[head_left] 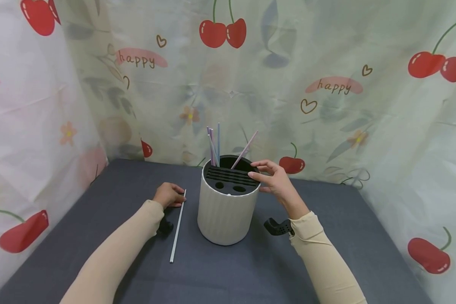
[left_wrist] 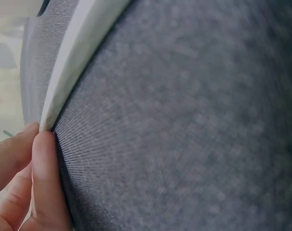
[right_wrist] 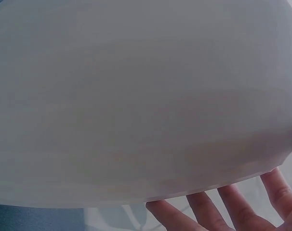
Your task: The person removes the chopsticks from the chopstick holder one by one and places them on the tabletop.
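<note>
A thin white stick, perhaps a straw (head_left: 177, 231), slants along the dark tabletop left of the holder. My left hand (head_left: 169, 195) pinches its far end between thumb and fingertips; in the left wrist view the stick (left_wrist: 71, 57) runs up from those fingers (left_wrist: 44, 159). A ribbed cream pen holder (head_left: 226, 215) with a black slotted insert stands upright in the middle. At its right rim, my right hand (head_left: 275, 182) grips the edge, thumb on top. The right wrist view has the holder's pale wall (right_wrist: 136, 110) with several fingers (right_wrist: 240, 207) against it.
Several thin purple and blue sticks (head_left: 218, 143) stand at the back left of the holder, and one pink stick (head_left: 245, 150) leans right. The dark table (head_left: 228, 278) is walled by cherry-printed cloth (head_left: 251, 84) at the back and both sides.
</note>
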Demonstrator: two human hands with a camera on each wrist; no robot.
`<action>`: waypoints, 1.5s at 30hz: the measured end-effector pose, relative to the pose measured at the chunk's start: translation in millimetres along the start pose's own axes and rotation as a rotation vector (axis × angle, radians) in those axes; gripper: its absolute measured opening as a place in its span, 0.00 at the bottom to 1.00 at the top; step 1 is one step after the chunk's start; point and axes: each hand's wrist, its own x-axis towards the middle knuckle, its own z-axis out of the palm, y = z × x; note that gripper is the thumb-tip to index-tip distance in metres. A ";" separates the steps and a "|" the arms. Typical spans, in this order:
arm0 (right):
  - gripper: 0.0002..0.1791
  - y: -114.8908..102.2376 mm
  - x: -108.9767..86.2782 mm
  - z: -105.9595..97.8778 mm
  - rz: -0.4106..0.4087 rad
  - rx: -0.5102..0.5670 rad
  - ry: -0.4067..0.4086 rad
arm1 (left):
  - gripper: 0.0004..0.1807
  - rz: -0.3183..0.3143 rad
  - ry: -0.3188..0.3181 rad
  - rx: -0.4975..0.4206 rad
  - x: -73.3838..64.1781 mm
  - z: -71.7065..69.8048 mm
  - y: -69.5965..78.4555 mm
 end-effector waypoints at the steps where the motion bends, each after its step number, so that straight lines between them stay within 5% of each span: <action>1: 0.23 -0.1 0.1 0.0 -0.001 -0.001 0.000 | 0.17 0.003 -0.003 -0.006 0.0 -0.5 -0.4; 8: 0.24 -1.9 -0.6 0.8 -0.004 0.000 -0.007 | 0.18 0.100 -0.067 -0.130 -12.0 -16.1 14.4; 17: 0.24 -1.7 -1.5 0.0 -0.004 -0.012 -0.002 | 0.18 0.377 -0.099 -0.443 -70.2 -47.0 116.1; 22: 0.24 -1.0 -1.5 0.1 -0.003 -0.012 -0.005 | 0.13 0.525 -0.143 -0.499 -97.6 -46.6 148.0; 29: 0.24 -1.2 -1.1 -0.2 -0.001 -0.008 0.000 | 0.10 0.577 -0.199 -0.397 -104.4 -28.5 152.2; 45: 0.24 1.2 0.5 -0.7 -0.004 -0.011 0.001 | 0.13 0.625 -0.187 -0.279 -101.2 -8.6 153.2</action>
